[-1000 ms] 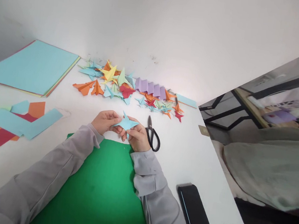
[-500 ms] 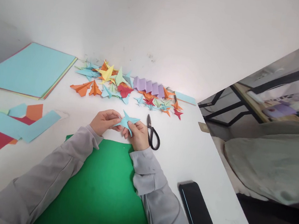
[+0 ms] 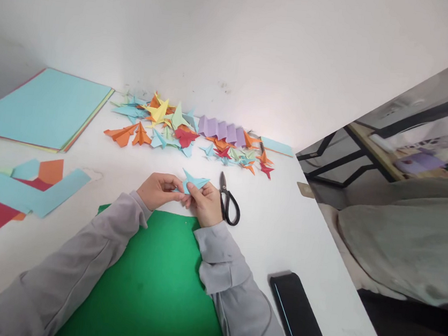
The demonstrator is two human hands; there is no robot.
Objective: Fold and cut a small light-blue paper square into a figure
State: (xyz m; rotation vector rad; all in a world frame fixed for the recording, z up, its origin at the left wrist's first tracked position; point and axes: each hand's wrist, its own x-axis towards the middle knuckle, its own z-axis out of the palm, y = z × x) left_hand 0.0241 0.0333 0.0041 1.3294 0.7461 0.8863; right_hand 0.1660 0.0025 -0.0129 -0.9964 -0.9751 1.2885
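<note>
A light-blue folded paper figure (image 3: 195, 180) with pointed ends is held up between my hands, just beyond a green mat (image 3: 150, 283). My right hand (image 3: 207, 205) pinches it, thumb on top and fingers beneath. On its other side, my left hand (image 3: 160, 190) has thumb and fingertips closed on its left edge; part of the paper there is hidden by the fingers. Black-handled scissors (image 3: 228, 201) lie on the table close to my right hand, blades pointing away from me.
Several folded paper figures (image 3: 158, 112) and a pleated purple strip (image 3: 221, 130) lie along the wall. At left are a stack of coloured sheets (image 3: 45, 107) and loose paper pieces (image 3: 27, 194). A black case-like object (image 3: 300, 317) rests near the table's right edge.
The blue paper figure has tilted, so its lower point no longer shows below my right thumb. My left hand has shifted slightly right, its fingers closer to the right hand.
</note>
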